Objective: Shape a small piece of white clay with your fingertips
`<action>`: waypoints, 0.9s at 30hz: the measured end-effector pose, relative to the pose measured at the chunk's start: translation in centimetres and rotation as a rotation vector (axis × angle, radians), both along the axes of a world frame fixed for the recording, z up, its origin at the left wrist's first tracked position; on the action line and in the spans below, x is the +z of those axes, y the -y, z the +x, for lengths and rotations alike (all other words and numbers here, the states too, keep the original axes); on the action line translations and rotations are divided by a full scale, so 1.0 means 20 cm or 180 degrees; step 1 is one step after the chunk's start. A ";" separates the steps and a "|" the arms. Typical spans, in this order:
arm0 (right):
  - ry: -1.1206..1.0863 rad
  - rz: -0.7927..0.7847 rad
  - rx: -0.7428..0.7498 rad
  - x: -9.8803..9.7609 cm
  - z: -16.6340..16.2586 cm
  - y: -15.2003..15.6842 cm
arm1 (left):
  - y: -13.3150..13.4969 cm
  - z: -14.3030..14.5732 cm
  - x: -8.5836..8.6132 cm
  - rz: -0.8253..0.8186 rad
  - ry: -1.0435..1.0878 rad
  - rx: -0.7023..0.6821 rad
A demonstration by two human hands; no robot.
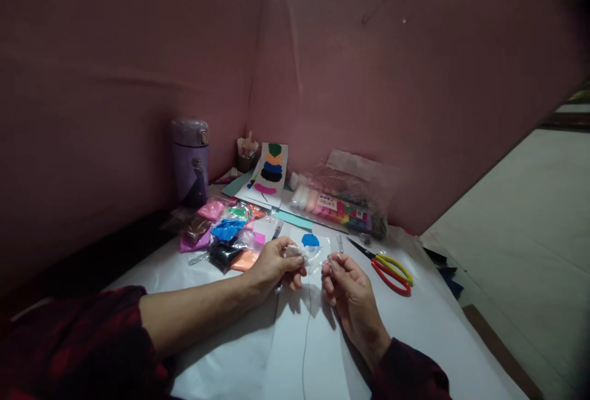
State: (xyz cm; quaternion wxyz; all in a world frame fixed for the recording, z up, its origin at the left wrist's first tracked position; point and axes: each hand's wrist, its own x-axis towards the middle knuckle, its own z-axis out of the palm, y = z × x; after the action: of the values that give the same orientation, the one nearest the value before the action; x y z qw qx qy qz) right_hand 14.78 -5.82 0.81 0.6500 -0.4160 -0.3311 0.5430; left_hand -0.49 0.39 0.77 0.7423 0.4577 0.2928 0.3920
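My left hand [275,265] is closed on a small clear plastic packet [313,255] with something white in it, over the middle of the table. My right hand [351,294] is beside it, with thumb and fingertips pinched at the packet's right side around a small whitish bit. Whether that bit is plastic or the white contents is hard to tell. Below both hands lies a white paper strip [299,345] with a thin dark line running down it. A textured blue patch [310,239] shows at its top, just beyond the packet.
Colored clay packets [225,231] are heaped at left, before a purple bottle [191,163]. Scissors [389,269] with red and yellow handles lie at right. Behind are a card [273,169] with colored patches and a clear bag of colored tubes [338,203]. Pink walls enclose the back.
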 end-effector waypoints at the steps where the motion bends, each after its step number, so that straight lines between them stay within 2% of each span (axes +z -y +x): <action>1: 0.0023 0.0014 -0.0019 0.00 0.00 0.00 | 0.00 0.00 0.00 0.0003 -0.0002 -0.0001; 5: 0.0100 0.0015 -0.0133 0.01 -0.01 0.00 | -0.01 0.00 -0.01 0.0017 0.0019 0.0016; 12: -0.0171 0.0016 -0.0386 -0.01 0.02 -0.03 | 0.00 0.00 -0.01 0.0038 0.0027 0.0047; 18: -0.0294 0.0094 -0.0181 -0.02 0.05 -0.04 | -0.01 0.01 -0.03 0.0116 0.0084 -0.0003; 27: 0.0025 0.0275 -0.0263 -0.05 0.04 -0.04 | 0.00 0.00 -0.02 0.0197 -0.0017 0.0033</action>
State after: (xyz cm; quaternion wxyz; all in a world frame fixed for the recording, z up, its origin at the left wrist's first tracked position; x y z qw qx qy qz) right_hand 15.57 -4.92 -0.14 0.6879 -0.4029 -0.3393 0.4993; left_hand -0.47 0.38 0.28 0.7250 0.4800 0.2849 0.4035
